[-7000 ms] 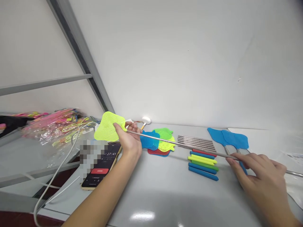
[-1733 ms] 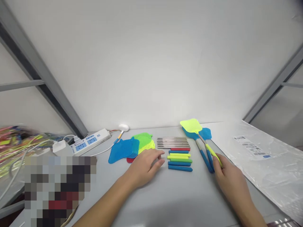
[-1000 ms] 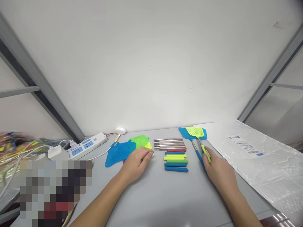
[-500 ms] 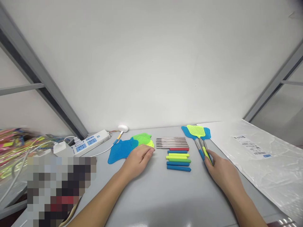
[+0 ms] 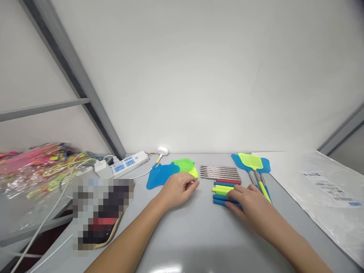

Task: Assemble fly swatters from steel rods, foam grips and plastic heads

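Note:
My left hand [image 5: 178, 189] rests on the grey table with curled fingers, at the near edge of a pile of plastic fly swatter heads. The pile has a blue head [image 5: 160, 176] on top of a green one [image 5: 183, 164] and a yellow-green one [image 5: 193, 173]. My right hand [image 5: 247, 204] lies over a row of coloured foam handle grips [image 5: 223, 189], its fingers covering their right ends. Steel rods [image 5: 220, 172] lie side by side behind the grips. Right of my hand lie assembled swatters [image 5: 250, 161] with blue and yellow-green heads.
A white power strip [image 5: 127, 163] with a plugged-in adapter stands at the back left, beside a blurred phone [image 5: 99, 212]. Bagged pink toys [image 5: 36, 167] lie further left. A plastic sheet [image 5: 327, 193] covers the right side, and a white wall rises behind.
My right hand has moved left from the assembled swatters onto the foam grips. My left hand stays by the swatter heads. The view has turned slightly, so the table sits further right.

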Tool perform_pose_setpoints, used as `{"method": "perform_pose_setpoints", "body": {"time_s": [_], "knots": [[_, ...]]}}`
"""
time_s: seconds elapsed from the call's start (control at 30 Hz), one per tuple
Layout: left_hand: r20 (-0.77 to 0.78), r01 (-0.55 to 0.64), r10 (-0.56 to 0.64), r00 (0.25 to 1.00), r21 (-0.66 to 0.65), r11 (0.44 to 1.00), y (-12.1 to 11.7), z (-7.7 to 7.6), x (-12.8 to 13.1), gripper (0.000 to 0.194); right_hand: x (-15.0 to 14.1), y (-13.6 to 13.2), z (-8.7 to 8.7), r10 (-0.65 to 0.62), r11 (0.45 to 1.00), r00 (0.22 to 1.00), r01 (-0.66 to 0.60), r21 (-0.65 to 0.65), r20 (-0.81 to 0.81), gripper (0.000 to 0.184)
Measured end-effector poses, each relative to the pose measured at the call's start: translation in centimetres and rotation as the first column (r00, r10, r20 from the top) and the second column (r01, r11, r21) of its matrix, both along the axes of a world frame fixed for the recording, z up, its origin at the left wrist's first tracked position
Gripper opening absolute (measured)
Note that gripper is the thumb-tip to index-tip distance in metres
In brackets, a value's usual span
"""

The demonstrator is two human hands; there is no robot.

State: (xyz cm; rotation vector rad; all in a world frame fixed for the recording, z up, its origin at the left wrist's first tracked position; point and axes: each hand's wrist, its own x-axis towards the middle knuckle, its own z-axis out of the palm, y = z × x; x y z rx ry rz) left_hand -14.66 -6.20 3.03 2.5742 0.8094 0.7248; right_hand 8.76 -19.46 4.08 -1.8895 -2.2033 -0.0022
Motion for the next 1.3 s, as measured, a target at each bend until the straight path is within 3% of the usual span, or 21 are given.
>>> {"method": "perform_pose_setpoints", "body": {"time_s": [0.17, 0.37, 0.53, 0.6, 0.7, 0.83, 1.1, 1.3], "knots": [[-0.053, 0.012, -0.010, 0.999, 0.039, 0.999, -1.0, 0.1, 0.3, 0.030, -1.6, 0.8, -0.4, 0.103, 0.995, 0.981, -0.104, -0.005, 0.166, 0.015], [-0.105, 0.158, -0.152, 0.983, 0.052, 0.986, -3.6, -0.5, 2.4, 0.026, -1.0, 2.0, -0.7, 0.171, 0.983, 0.974, -0.179, 0.043, 0.150, 0.028], [-0.200, 0.208, -0.188, 0.962, 0.087, 0.974, -4.3, -1.4, 3.3, 0.028, 0.6, 7.4, 1.3, 0.035, 0.999, 0.993, -0.032, -0.031, 0.116, 0.028], [-0.206, 0.238, -0.216, 0.954, 0.086, 0.968, -4.2, -1.6, 3.3, 0.030, 1.0, 10.2, 1.6, 0.047, 0.997, 0.993, -0.041, -0.059, 0.107, 0.028], [-0.185, 0.284, -0.268, 0.945, 0.066, 0.956, -4.0, -1.7, 3.3, 0.034, 1.2, 13.9, 1.3, 0.064, 0.994, 0.994, -0.056, -0.089, 0.092, 0.025], [-0.135, 0.297, -0.292, 0.947, 0.018, 0.955, -3.9, -1.8, 3.3, 0.038, 0.9, 16.7, 0.4, 0.128, 0.984, 0.989, -0.117, -0.136, 0.077, 0.024], [-0.132, 0.327, -0.325, 0.936, -0.002, 0.945, -3.7, -2.7, 3.4, 0.022, 0.4, 18.4, -0.4, 0.157, 0.972, 0.984, -0.138, -0.192, 0.088, 0.018], [-0.143, 0.301, -0.305, 0.942, -0.045, 0.952, -3.5, -2.4, 3.4, 0.027, 0.7, 17.4, 0.9, -0.013, 0.998, 0.999, 0.015, -0.058, 0.044, 0.028]]}}
